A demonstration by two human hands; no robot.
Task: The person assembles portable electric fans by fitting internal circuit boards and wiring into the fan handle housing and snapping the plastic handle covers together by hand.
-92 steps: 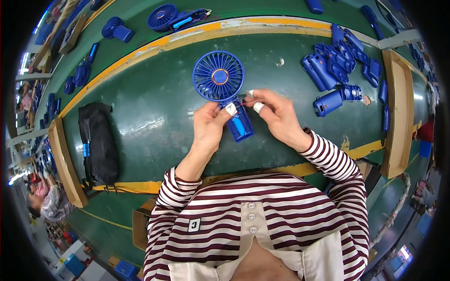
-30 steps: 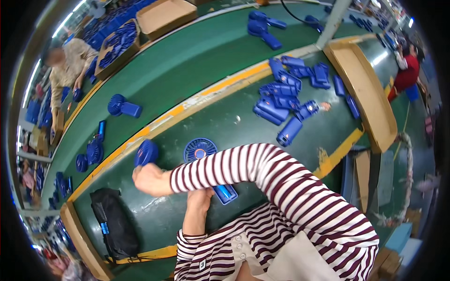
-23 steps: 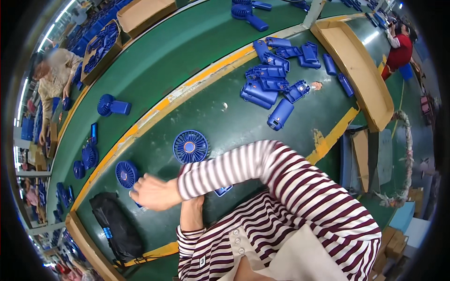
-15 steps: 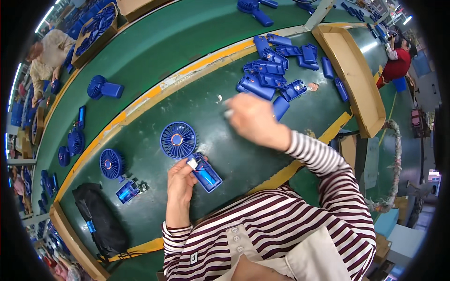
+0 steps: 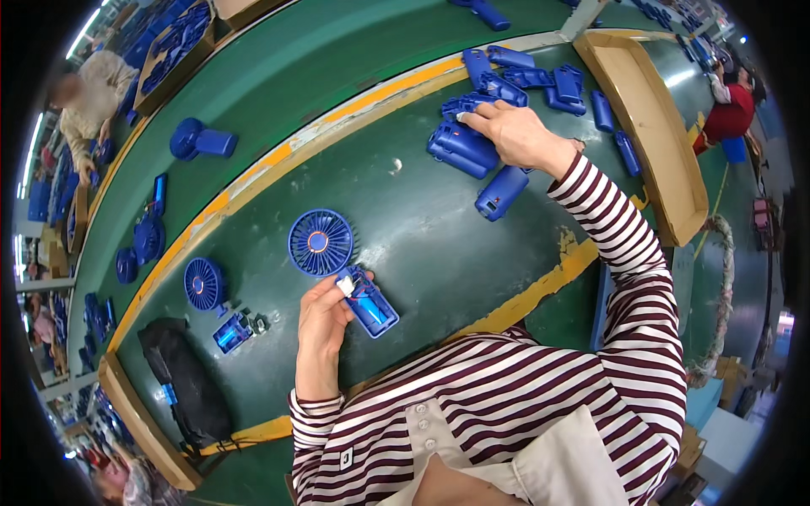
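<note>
Fan [image 5: 320, 243] is pinched in left hand [image 5: 322, 322], right hand [image 5: 521, 137] curled against casings [image 5: 461, 150].

- Blue round-headed plastic fan [image 5: 318, 242]: smooth, slightly glossy
- Blue curved plastic casings [image 5: 461, 151]: smooth, satiny
- Dark green flat tabletop [image 5: 422, 253]: glossy, scuffed
- Black oblong cloth bag [image 5: 187, 384]: matt
- Brown shallow cardboard tray [image 5: 648, 118]: matt
</note>
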